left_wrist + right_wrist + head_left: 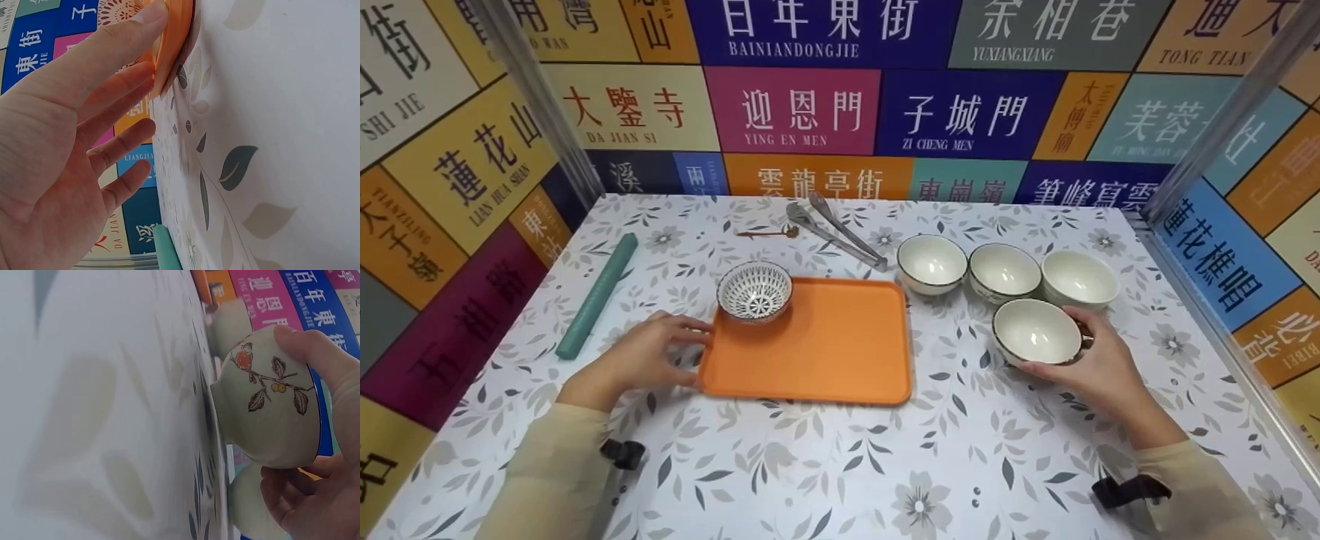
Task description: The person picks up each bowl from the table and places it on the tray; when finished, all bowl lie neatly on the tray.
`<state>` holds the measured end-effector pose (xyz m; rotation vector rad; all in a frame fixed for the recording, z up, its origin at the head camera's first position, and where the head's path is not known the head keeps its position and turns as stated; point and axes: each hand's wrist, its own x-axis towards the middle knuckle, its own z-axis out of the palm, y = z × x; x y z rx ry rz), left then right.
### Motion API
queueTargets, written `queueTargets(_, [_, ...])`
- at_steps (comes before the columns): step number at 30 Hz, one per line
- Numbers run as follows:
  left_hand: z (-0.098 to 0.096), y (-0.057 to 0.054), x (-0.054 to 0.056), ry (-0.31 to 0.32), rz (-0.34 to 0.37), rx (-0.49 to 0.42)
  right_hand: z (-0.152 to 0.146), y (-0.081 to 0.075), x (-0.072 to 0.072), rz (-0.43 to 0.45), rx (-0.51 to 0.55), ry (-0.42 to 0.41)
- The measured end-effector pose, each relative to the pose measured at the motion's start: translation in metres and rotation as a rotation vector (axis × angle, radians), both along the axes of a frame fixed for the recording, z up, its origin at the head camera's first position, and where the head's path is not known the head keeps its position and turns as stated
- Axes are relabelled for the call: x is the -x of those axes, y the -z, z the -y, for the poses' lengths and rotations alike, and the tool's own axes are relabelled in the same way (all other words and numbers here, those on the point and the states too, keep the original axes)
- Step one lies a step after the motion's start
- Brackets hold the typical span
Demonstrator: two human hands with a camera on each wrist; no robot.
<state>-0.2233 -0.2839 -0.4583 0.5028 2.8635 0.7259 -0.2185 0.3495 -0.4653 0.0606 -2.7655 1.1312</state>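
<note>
My right hand (1099, 360) grips a white bowl (1037, 334) with a dark rim, thumb on the near side and fingers around the right. The right wrist view shows the painted branch and fruit on the outside of this bowl (270, 405), close to the tabletop. My left hand (649, 352) is at the left edge of an orange tray (840, 345), its fingers spread. In the left wrist view the thumb of the left hand (73, 124) lies at the tray's rim (174, 45). A black-and-white patterned bowl (755, 296) stands on the tray's far left corner.
Three more white bowls, a left one (932, 266), a middle one (1003, 276) and a right one (1080, 279), stand behind the held bowl. Metal tongs (840, 236) and a small brown stick-like item (769, 233) lie behind the tray. A green rod (596, 296) lies at the left.
</note>
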Motion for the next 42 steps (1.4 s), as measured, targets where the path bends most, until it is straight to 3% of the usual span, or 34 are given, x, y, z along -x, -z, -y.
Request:
queueTargets(11, [-0.001,0.002,0.001,0.036,-0.045,0.017,0.052,-0.006,-0.004,-0.051,0.040,-0.115])
queueTargets(17, [0.000,0.002,0.000,0.025,-0.040,0.008,0.086,-0.005,-0.002,-0.061,0.079,-0.200])
queueTargets(29, [0.000,0.000,-0.001,-0.008,-0.001,0.004,0.166,0.001,-0.003,-0.031,0.151,-0.484])
queueTargets(35, [0.001,0.000,-0.003,0.003,-0.006,0.011,0.211,0.000,0.002,0.010,0.172,-0.555])
queueTargets(42, [-0.002,-0.002,-0.001,0.029,-0.025,0.015,0.257,-0.003,0.005,0.060,0.183,-0.569])
